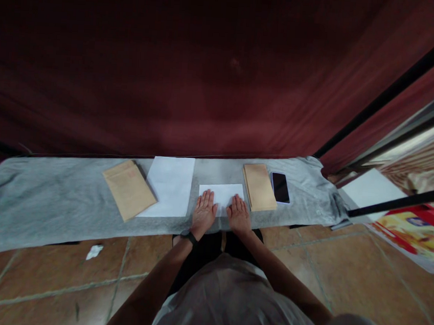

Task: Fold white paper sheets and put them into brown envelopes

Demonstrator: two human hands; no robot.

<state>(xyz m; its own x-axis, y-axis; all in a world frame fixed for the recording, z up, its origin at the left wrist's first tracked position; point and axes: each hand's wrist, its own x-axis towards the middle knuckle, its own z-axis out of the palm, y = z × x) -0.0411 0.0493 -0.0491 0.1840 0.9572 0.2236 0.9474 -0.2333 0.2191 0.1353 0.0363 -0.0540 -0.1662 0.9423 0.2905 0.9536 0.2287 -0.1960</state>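
1) The small white paper rectangle (pixel 223 192) lies flat near the front edge of the long narrow table covered in grey cloth (pixel 60 202), directly before the person, with its long side running left to right;
2) the person's bare left hand (pixel 203 213) rests palm down on the left part of that small sheet, flattened, its fingers straight and pointing away from the body; a black wristband or watch (pixel 189 237) (which of the 2 is hard to tell) circles this wrist;
3) the person's bare right hand (pixel 239 214) lies palm down on the right part of the same sheet, likewise flattened with fingers extended; a strip of white paper shows between the 2 hands;
4) left of the small sheet lies a large white paper sheet (pixel 172 184); a tan, rectangular paper envelope or packet (pixel 129 189) sits at a slant, overlapping its left side;
5) right of the right hand lies a tan, rectangular stack of paper envelopes or packets (pixel 260 187), slightly turned; just beside it is a black-screened smartphone with a pale purple edge (pixel 281 188);
6) a dark red fabric curtain (pixel 206 93) hangs behind the table; below, on the brown tiled floor (pixel 141 256), lies a crumpled white scrap (pixel 94 251)
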